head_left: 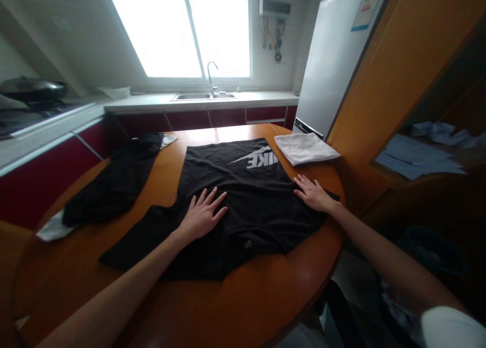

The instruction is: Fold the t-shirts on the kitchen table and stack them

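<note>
A black T-shirt (243, 196) with a white logo lies spread flat on the round wooden table (266, 302), collar toward me. My left hand (203, 214) rests palm down on its left shoulder area, fingers spread. My right hand (313, 193) lies flat on the shirt's right edge, fingers stretched out. Neither hand holds anything.
A heap of dark clothes (114, 183) lies on the table's left side. A folded white cloth (306, 148) sits at the far right of the table. Behind are a counter with a sink (203, 95), a window, a fridge (330, 59) and a wooden cabinet (402, 69).
</note>
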### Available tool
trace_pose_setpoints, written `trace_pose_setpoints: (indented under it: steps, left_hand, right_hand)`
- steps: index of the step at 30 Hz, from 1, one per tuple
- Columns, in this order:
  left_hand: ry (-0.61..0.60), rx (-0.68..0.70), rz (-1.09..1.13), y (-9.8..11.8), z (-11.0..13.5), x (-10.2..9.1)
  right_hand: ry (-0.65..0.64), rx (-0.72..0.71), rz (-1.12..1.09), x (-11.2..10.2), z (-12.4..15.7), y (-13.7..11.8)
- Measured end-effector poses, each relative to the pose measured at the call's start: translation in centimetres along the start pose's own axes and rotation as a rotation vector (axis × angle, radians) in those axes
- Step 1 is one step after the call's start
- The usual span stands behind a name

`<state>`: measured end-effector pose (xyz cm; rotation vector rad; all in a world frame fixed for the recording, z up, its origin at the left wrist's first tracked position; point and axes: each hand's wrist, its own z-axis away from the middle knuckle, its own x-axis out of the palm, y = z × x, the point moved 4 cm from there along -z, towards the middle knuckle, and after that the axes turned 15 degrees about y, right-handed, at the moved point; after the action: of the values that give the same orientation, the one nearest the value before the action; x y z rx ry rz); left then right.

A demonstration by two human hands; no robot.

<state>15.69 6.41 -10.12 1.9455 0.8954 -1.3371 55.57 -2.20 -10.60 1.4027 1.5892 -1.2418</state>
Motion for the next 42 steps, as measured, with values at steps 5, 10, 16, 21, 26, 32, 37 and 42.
trace_pose_setpoints:
  steps: [5,10,16,21,26,32,37,42]
  left_hand:
    - [-0.009,-0.003,0.071,0.0,0.0,-1.3]
    - [0.157,-0.058,0.118,-1.6,-0.6,-3.0]
    - [0.078,-0.074,0.055,-1.1,-0.4,-2.0]
    - [0.118,0.192,0.163,3.3,1.8,-3.9]
    - [-0.205,0.350,0.286,5.4,4.4,-4.2]
    - [0.030,0.141,0.197,1.6,2.0,-3.9]
    - [-0.007,-0.133,0.067,-3.8,0.9,-0.7]
    - [0.041,-0.155,0.126,-5.5,0.4,-1.3]
  right_hand:
    - [-0.001,-0.062,0.013,1.1,-0.6,2.1]
    - [0.145,-0.031,-0.009,0.3,-0.8,1.6]
    - [0.129,-0.193,-0.145,-0.1,-3.0,-7.6]
    - [-0.057,-0.477,-0.183,2.2,-2.1,-12.6]
    - [-0.069,-0.461,-0.188,2.5,-1.6,-13.1]
    - [-0.094,-0.472,-0.169,2.8,-1.4,-15.8]
    - [-0.100,-0.463,-0.128,3.7,-0.9,-16.1]
    - [-0.193,-0.436,-0.113,3.5,-1.7,-16.5]
